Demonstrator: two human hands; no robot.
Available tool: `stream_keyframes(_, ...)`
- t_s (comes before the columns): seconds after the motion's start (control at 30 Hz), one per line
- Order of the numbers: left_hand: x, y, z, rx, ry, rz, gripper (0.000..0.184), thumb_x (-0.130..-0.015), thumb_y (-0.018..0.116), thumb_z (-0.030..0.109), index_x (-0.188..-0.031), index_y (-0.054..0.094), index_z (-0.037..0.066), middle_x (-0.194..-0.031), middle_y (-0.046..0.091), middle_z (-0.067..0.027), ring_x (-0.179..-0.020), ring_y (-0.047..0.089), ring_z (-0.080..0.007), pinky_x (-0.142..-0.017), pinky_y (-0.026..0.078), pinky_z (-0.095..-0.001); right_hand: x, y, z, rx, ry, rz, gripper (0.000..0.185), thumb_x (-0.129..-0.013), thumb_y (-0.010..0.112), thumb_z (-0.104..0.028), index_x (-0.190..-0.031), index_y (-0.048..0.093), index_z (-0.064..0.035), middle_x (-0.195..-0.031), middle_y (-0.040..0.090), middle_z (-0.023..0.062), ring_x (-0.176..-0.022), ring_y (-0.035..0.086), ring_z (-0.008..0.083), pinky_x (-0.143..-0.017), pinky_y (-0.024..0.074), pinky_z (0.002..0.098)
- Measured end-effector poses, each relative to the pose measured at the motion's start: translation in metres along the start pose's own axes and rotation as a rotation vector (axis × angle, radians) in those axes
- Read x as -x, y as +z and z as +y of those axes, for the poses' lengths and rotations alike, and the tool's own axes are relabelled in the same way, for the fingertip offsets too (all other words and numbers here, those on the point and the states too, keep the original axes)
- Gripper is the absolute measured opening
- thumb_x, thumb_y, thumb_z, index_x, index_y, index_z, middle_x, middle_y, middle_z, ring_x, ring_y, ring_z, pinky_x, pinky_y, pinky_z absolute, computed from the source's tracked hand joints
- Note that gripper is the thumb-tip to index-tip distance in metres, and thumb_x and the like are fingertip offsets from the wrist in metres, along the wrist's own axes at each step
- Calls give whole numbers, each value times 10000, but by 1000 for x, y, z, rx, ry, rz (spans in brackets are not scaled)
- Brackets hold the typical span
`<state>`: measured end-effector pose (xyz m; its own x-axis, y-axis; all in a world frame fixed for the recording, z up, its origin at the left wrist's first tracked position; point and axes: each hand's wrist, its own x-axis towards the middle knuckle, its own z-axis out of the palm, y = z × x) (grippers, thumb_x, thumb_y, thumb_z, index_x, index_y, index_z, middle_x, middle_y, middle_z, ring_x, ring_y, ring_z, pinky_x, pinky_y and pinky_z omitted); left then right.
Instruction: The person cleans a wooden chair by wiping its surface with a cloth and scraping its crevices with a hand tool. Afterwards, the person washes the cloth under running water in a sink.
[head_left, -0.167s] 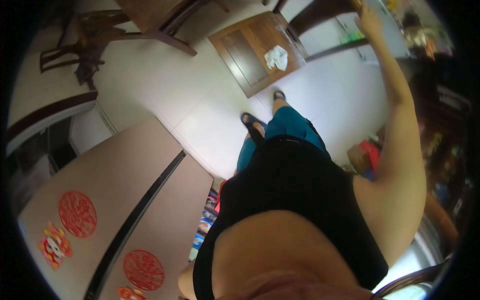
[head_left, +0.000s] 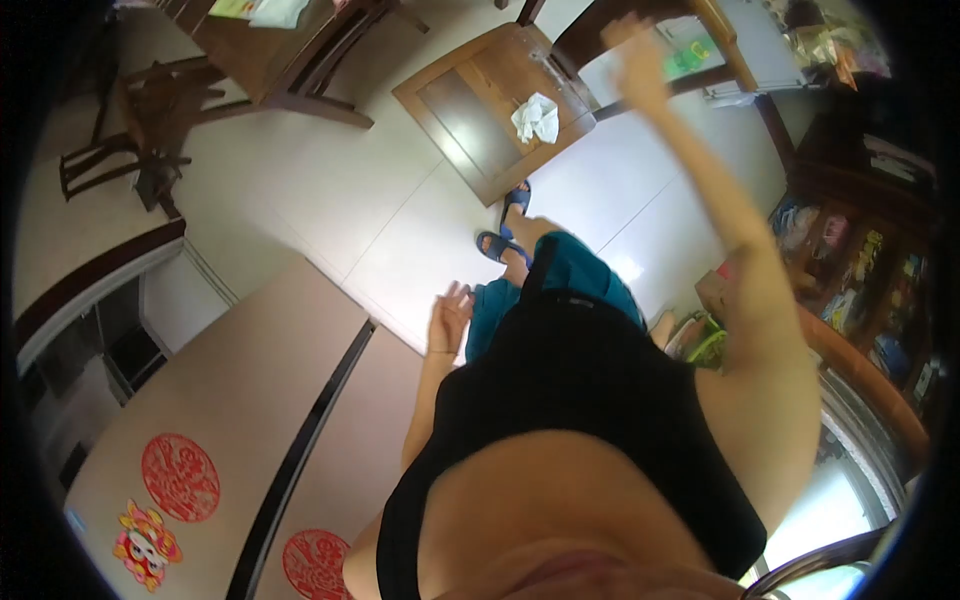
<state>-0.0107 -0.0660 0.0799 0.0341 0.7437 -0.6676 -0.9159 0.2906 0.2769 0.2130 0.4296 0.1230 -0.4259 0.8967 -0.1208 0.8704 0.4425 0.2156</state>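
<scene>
My right hand is stretched far forward, over the back of a wooden chair. Motion smears its fingers, so whether it grips anything cannot be made out. A crumpled white cloth or tissue lies on the chair seat. My left hand hangs low by my teal shorts, near the edge of a large beige door panel. Its fingers are apart and nothing shows in them.
A dark wooden table stands at the upper left. On the right is a dark shelf with packed goods. Red round paper decorations stick to the door panels. A green object shows through the chair back.
My right hand has come left, from the white surface at the upper right to over the chair back. My left hand has come into view beside my shorts. My feet have shifted.
</scene>
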Motion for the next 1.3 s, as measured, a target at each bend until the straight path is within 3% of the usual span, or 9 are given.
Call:
stream_keyframes(0.1,-33,54,73,-224,99,248,527,-922,320,396,-1325,314,57,-1322,386,-148,-1222,362,-271,-1005,282,-373,63,146,-81,-820,-368,152,599,-751,590,-251,-1270,377,-41,-1354,278,218,-1257,249,365,-1022,212,465)
stream_keyframes(0.17,-37,55,95,-487,40,411,565,-918,307,434,-1348,280,68,-1348,347,-153,-1249,318,-287,-1034,221,-401,118,187,-136,-389,-352,-528,664,-740,606,-367,-1311,350,-145,-1392,192,206,-1277,183,396,-990,224,555)
stream_keyframes(0.23,-50,19,100,-583,-84,492,673,-880,325,529,-1364,240,71,-1368,318,-151,-1250,312,-297,-1023,220,-418,131,209,-153,-550,-220,-586,655,-747,596,-408,-1315,349,-196,-1387,200,212,-1262,208,416,-953,278,572)
stream_keyframes(0.37,-106,-31,116,-809,-84,571,434,-896,429,398,-843,634,19,-1065,592,-124,-997,521,-215,-914,355,-339,86,251,-159,-745,91,-714,624,-747,601,-394,-1297,375,-204,-1368,220,237,-1225,285,425,-933,352,512)
stream_keyframes(0.43,-151,-39,129,-1034,18,575,284,-870,543,252,-759,618,1,-817,645,-70,-823,571,-186,-817,405,-293,62,295,-170,-894,237,-496,603,-737,625,-346,-1281,400,-209,-1327,276,259,-1186,338,431,-913,382,479)
stream_keyframes(0.6,-338,-124,182,-1597,350,232,464,-795,582,95,-1207,394,-6,-1255,389,-177,-1173,373,-283,-950,325,-338,-28,326,-184,-800,504,-141,610,-708,672,-327,-1260,437,-216,-1293,320,211,-1130,382,403,-883,403,464)
stream_keyframes(0.87,-615,-81,262,-2068,938,273,447,-856,454,220,-1229,376,-15,-1295,326,-223,-1215,257,-399,-1016,195,-451,-53,368,-195,-785,661,207,345,-759,566,-70,-1100,554,-115,-978,490,159,-875,508,341,-752,435,415)
stream_keyframes(1.1,-643,-97,242,-2069,931,55,438,-876,400,265,-1229,396,6,-1293,376,-185,-1234,282,-358,-1027,195,-435,-222,347,-162,-549,318,530,497,-680,554,19,-1148,535,-146,-1047,478,160,-960,465,316,-819,404,381)
stream_keyframes(1.3,-647,-82,266,-1893,1020,9,427,-903,309,237,-1239,389,-15,-1283,399,-181,-1226,320,-348,-1022,226,-409,-327,418,-150,-204,58,403,524,-884,378,-287,-1295,313,32,-1333,333,204,-1238,296,344,-1054,186,393)
